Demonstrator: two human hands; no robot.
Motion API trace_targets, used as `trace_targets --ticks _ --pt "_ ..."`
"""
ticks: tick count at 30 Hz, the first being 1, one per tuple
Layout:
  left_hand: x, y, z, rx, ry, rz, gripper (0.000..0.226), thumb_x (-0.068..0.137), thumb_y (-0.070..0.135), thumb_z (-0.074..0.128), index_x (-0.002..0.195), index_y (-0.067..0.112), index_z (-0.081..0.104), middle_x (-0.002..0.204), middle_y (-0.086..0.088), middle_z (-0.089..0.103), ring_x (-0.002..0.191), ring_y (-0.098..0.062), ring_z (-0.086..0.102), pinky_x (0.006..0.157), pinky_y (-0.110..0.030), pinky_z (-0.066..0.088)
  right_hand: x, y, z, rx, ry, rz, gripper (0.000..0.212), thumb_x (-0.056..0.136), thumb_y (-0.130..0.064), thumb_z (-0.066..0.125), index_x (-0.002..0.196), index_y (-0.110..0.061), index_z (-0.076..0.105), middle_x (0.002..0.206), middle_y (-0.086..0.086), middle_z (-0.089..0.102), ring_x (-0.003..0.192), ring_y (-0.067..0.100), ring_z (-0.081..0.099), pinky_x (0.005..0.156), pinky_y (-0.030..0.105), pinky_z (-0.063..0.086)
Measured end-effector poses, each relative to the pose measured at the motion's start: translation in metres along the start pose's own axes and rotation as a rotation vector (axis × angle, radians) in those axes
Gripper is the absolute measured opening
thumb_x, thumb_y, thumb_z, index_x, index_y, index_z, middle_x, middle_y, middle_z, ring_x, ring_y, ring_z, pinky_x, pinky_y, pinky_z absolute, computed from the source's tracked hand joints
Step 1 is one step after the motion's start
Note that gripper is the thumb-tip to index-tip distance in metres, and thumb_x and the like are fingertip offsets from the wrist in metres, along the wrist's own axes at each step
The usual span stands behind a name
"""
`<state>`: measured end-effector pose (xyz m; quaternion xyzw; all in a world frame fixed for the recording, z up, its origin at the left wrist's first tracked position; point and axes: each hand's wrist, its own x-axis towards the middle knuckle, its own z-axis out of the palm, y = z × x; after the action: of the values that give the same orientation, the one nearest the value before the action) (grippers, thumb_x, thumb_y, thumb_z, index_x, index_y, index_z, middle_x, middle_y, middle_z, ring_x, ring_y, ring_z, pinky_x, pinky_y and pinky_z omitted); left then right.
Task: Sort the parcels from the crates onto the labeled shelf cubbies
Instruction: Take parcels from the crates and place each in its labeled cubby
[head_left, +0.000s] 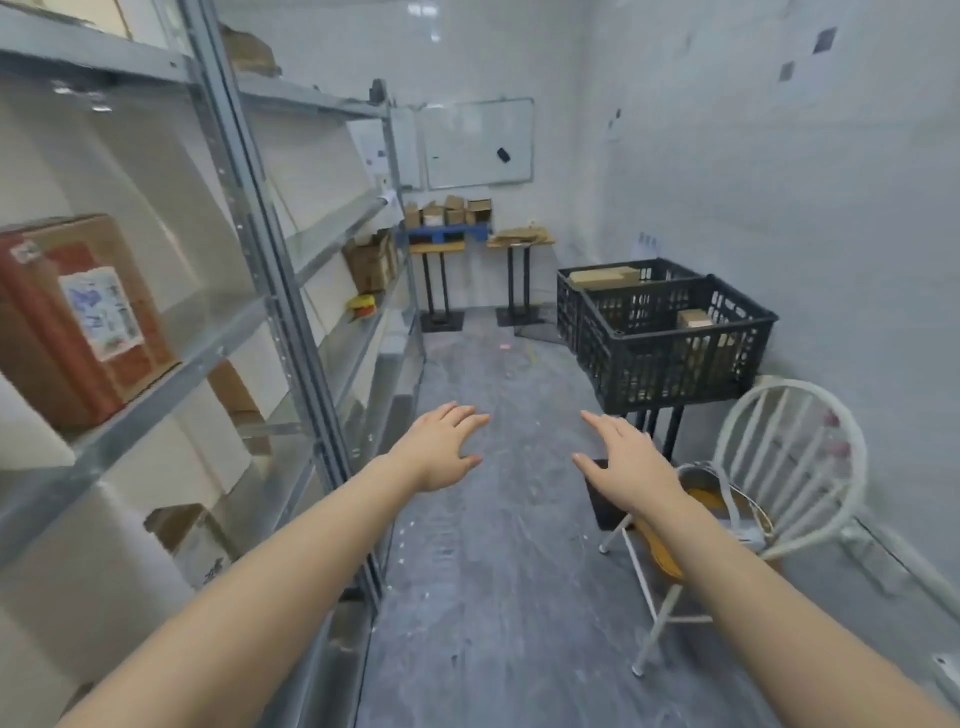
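Two black plastic crates stand on a stand at the right wall: the near crate (675, 358) holds a brown parcel (693, 318), the far crate (587, 291) holds a flat cardboard parcel (605, 275). A grey metal shelf unit (270, 270) runs along the left. On it sit a brown box with a white label (88, 317), more cardboard boxes (371, 262) and a yellow item (362, 305). My left hand (441, 447) and my right hand (628, 462) reach forward over the floor, fingers spread, holding nothing, short of the crates.
A white metal chair (789, 467) stands at the right, below the crates, with a small dark bin (605, 499) beside it. Two small tables (519, 244) with cardboard boxes stand at the far wall under a whiteboard (478, 143). The grey floor aisle (498, 571) runs between shelf and chair.
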<state>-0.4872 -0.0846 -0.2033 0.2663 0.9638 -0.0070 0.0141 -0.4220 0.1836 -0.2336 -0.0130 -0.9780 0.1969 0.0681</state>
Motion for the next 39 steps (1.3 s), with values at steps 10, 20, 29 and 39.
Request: trace_targets --ticks 10,20,29,39 --pt "0.236 -0.043 0.017 0.004 -0.036 0.275 0.063 0.103 0.046 0.042 0.157 0.028 0.015 0.164 0.001 0.015 0.152 -0.023 0.008 0.122 -0.042 0.015 0.182 0.068 0.016 0.009 0.112 0.179 0.065 0.094 -0.051 0.051 0.151 -0.034 0.026 0.155 -0.002 0.035 0.142 0.02 0.033 0.111 0.042 0.038" --pt "0.475 -0.115 -0.011 -0.063 -0.035 0.315 0.057 0.104 0.044 0.041 0.156 0.034 0.019 0.164 0.004 0.017 0.151 -0.021 0.012 0.122 -0.04 0.015 0.401 0.116 0.013 0.101 0.154 0.311 0.062 0.095 -0.048 0.053 0.15 -0.032 0.031 0.154 -0.005 0.037 0.141 0.021 0.036 0.11 0.042 0.037" --pt "0.682 -0.152 -0.002 -0.1 -0.052 0.444 0.059 0.103 0.044 0.043 0.156 0.032 0.019 0.164 0.002 0.017 0.151 -0.023 0.014 0.122 -0.041 0.015 0.559 0.174 0.032 0.051 0.162 0.407 0.064 0.094 -0.048 0.054 0.151 -0.033 0.029 0.155 -0.004 0.037 0.142 0.022 0.034 0.111 0.042 0.037" --pt "0.887 -0.116 0.006 -0.225 -0.165 0.766 0.061 0.103 0.041 0.046 0.157 0.028 0.02 0.164 0.002 0.016 0.15 -0.018 0.014 0.122 -0.036 0.014 0.657 0.248 0.037 0.047 0.276 0.779 0.066 0.094 -0.05 0.053 0.152 -0.03 0.029 0.155 0.0 0.037 0.141 0.025 0.034 0.112 0.041 0.036"
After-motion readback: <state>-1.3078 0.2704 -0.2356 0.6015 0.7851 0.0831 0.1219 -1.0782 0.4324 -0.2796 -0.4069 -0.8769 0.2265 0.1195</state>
